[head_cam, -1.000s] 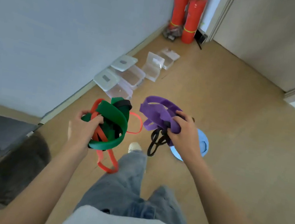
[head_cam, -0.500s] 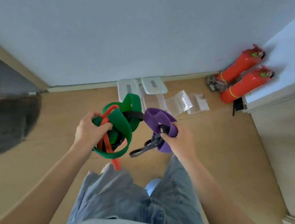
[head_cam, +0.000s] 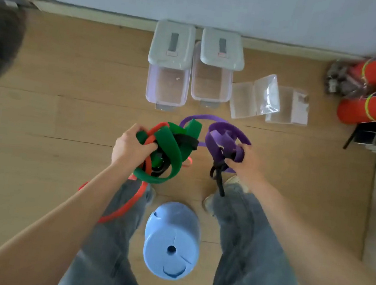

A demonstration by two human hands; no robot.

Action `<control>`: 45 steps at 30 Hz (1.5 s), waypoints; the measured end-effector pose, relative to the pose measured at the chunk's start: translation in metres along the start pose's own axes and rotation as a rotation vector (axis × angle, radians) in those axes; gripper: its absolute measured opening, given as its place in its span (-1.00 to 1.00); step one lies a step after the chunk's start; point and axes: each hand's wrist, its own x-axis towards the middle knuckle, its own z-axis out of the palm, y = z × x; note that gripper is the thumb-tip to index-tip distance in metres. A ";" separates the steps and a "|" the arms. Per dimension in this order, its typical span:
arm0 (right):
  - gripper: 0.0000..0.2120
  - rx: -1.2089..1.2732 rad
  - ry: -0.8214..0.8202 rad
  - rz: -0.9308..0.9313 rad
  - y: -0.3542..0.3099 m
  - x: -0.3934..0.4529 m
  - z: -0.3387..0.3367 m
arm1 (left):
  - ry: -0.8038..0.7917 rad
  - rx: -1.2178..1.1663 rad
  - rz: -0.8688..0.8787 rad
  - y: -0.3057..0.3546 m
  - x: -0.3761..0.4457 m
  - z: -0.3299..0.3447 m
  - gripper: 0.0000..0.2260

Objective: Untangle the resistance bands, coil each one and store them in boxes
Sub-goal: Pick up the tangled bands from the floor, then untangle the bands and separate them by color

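The left hand (head_cam: 132, 147) grips the green band (head_cam: 170, 145) and red band (head_cam: 138, 195). The right hand (head_cam: 246, 161) grips the purple band (head_cam: 223, 139). The bands look soft, light and stretchy; hold a flat part. Open boxes (head_cam: 167, 87) wait at 12 o'clock.

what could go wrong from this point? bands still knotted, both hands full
1. The red band trails down by the left leg toward the floor; it might catch a foot.
2. The left hand grips green band, red and black together, while the right hand holds purple band; pulling apart could tighten the knot.
3. The blue stool stands between the feet, a possible trip hazard.
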 end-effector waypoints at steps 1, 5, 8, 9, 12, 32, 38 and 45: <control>-0.68 -0.009 -0.018 0.038 0.017 0.026 0.015 | -0.044 0.043 0.026 -0.011 0.021 0.019 -0.80; -0.38 -0.203 0.016 0.209 0.077 0.122 0.079 | -0.225 0.220 0.134 -0.052 0.100 0.100 -0.76; -0.59 -0.151 0.158 0.103 0.088 0.168 0.132 | -0.308 0.237 0.151 -0.084 0.147 0.152 -0.76; -0.71 -0.009 0.106 0.075 0.087 0.179 0.148 | -0.324 0.222 0.148 -0.095 0.160 0.167 -0.76; -0.83 0.502 -0.260 0.198 0.084 0.204 0.192 | -0.320 0.110 0.141 -0.121 0.197 0.206 -0.72; -0.79 0.319 0.102 -0.161 0.034 0.125 0.132 | -0.434 0.095 0.327 -0.064 0.123 0.126 -0.71; -0.83 -0.278 0.167 -0.323 0.012 0.062 0.054 | -0.392 0.035 0.531 -0.033 0.065 0.058 -0.76; -0.45 -0.192 -0.165 -0.624 0.001 0.041 0.055 | -0.524 -0.095 0.826 -0.020 0.040 0.030 -0.80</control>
